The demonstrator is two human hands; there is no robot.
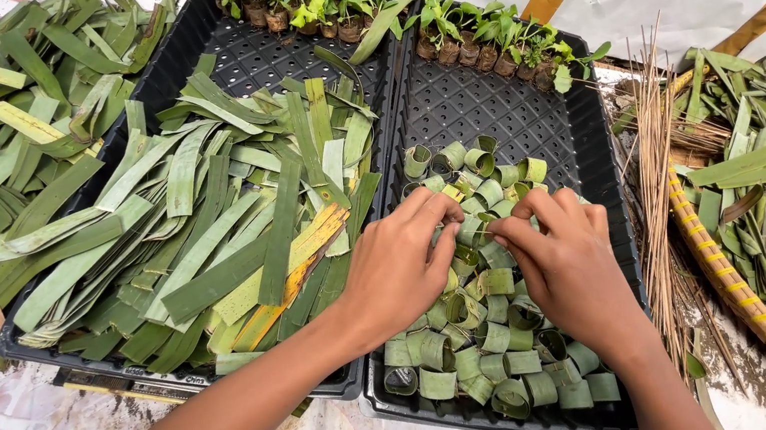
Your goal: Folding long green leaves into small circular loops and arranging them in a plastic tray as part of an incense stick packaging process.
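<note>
Over the right black tray, left hand and right hand together pinch one small green leaf-strip ring above the pile of rings.

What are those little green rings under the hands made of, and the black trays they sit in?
The rings look like strips of fresh green leaf rolled into small cups: matte, with fine lengthwise veins like the flat leaf strips alongside. The trays look like moulded black plastic, slightly glossy, with a regular grid of holes. Both hands rest on the rings.
</note>
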